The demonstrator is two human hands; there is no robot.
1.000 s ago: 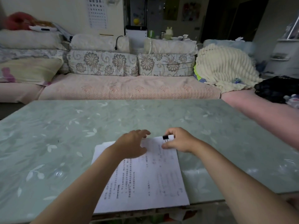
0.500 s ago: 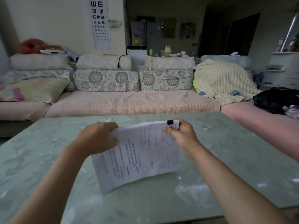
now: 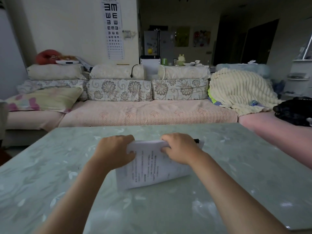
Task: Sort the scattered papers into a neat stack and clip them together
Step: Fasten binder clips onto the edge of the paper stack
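A white stack of printed papers (image 3: 148, 171) stands tilted on its lower edge on the pale green table (image 3: 236, 183), near the middle. My left hand (image 3: 116, 151) grips the stack's upper left edge. My right hand (image 3: 179, 147) closes over its top edge further right. A small black binder clip (image 3: 196, 141) sits on the stack's top right corner, just beyond my right hand's knuckles, mostly hidden.
A long sofa (image 3: 148, 112) with floral cushions runs behind the table's far edge. A cream blanket (image 3: 241, 90) and a black bundle (image 3: 295, 110) lie at the right. An eye chart (image 3: 113, 27) hangs on the wall.
The stack went from lying flat on the table to lifted, then stood on its lower edge further from me. Both hands shifted onto its top edge; my head tilted up.
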